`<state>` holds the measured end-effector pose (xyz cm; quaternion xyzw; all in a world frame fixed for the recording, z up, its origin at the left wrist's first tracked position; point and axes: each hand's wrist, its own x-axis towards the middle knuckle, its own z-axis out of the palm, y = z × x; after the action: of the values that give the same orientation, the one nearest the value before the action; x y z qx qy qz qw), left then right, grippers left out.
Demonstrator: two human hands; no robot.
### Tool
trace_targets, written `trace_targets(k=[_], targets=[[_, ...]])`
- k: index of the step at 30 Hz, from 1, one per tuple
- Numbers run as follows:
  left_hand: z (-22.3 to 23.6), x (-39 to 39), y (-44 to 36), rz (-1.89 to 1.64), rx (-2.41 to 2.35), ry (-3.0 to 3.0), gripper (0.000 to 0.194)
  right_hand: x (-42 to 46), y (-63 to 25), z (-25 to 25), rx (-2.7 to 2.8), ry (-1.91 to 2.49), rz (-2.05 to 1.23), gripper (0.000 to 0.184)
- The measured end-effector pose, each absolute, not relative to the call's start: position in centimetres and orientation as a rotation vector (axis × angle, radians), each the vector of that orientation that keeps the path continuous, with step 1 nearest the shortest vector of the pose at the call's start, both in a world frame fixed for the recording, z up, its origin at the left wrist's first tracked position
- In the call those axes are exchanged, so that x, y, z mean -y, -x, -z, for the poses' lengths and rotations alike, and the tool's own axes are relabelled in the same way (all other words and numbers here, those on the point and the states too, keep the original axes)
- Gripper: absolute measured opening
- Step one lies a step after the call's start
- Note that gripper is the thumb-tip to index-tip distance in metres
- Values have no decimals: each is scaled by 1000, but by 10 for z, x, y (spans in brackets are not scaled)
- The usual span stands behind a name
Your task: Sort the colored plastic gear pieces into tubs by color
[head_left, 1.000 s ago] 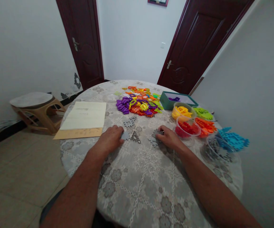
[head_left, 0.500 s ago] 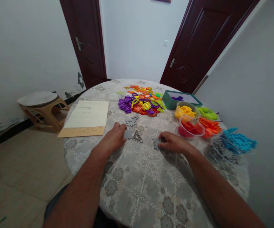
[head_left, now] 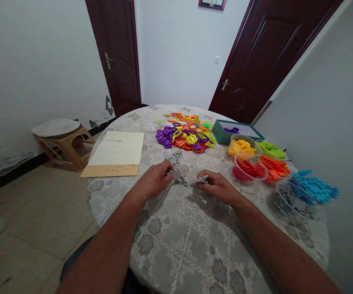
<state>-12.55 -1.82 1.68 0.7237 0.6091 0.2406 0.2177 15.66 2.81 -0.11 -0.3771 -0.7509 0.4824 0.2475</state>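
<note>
Faint writing marks the pale sheet and brown paper strip, but none is legible.

Glossy dark-red doors, rough patterned tablecloth

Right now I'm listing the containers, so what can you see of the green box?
The green box is rectangular and open-topped, dark green outside and pale inside, apparently stiff card. It sits upright on the patterned tablecloth, to the right of the colorful pile. A few purple pieces lie inside. The tub of yellow pieces stands in front, hiding part of it; whether they touch is unclear.
</note>
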Motion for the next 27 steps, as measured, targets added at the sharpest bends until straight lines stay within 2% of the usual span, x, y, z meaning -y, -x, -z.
trace_targets(k=[3, 7, 14, 23, 27], targets=[[-17, 23, 110, -773, -1536, -1979, 16, -23, -140, 6, 1959, 900, -1194, 17], [-9, 25, 93, -763, -1429, -1984, 20, -21, -134, 17, 1869, 980, -1284, 17], [7, 23, 85, -675, -1621, -2255, 47, -29, -137, 34, 1750, 1092, -1250, 21], [16, 8, 87, -395, -1724, -2438, 23, -32, -135, 30, 1699, 1121, -1289, 21], [12, 5, 89, -391, -1772, -2392, 25, -33, -137, 28, 1595, 1150, -1352, 26]])
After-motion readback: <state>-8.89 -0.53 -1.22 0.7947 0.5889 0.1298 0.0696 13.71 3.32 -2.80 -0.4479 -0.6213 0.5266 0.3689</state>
